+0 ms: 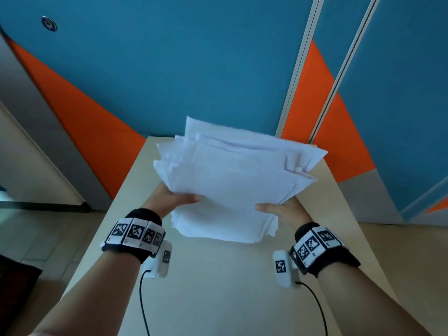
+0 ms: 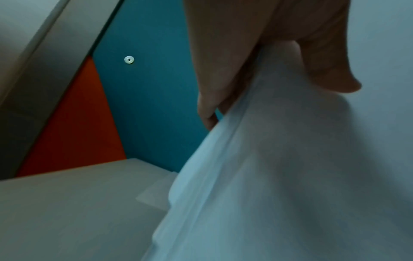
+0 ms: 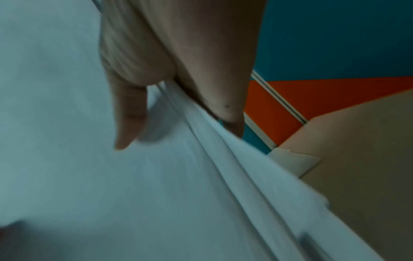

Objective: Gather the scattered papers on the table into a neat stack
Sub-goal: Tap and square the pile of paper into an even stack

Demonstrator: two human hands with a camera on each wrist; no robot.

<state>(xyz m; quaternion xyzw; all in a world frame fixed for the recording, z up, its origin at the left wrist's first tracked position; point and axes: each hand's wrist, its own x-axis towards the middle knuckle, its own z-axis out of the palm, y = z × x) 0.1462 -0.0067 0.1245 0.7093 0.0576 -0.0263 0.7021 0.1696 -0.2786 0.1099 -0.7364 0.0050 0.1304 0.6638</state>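
1. White sheets make up the bundle of papers (image 1: 232,187), held between both hands above the pale surface (image 1: 218,287), with the far edges fanned and out of line.
2. Left hand (image 1: 169,198) grips the bundle's left side: thumb on top, fingers (image 2: 208,106) curled underneath, as the left wrist view shows.
3. Right hand (image 1: 281,209) grips the right side the same way, thumb lying on the top sheet and fingers (image 3: 225,106) tucked under the layered edge.
4. Handling, as a judgement: the bundle looks light but floppy. Loose sheets slide over one another easily, so a slack hold would likely let some slip out or the middle sag.
5. Thin edges and corners crease readily; several far corners already stick out at odd angles.
6. Best hold is probably where the hands are now, at the two long sides near the middle, with a firm pinch through the full thickness.
7. To square the sheets, loosening the pinch slightly while tapping one edge on the surface should let them settle into line.
8. One small pale sheet (image 3: 295,162) appears to lie on the surface beyond the bundle, apart from the hands.
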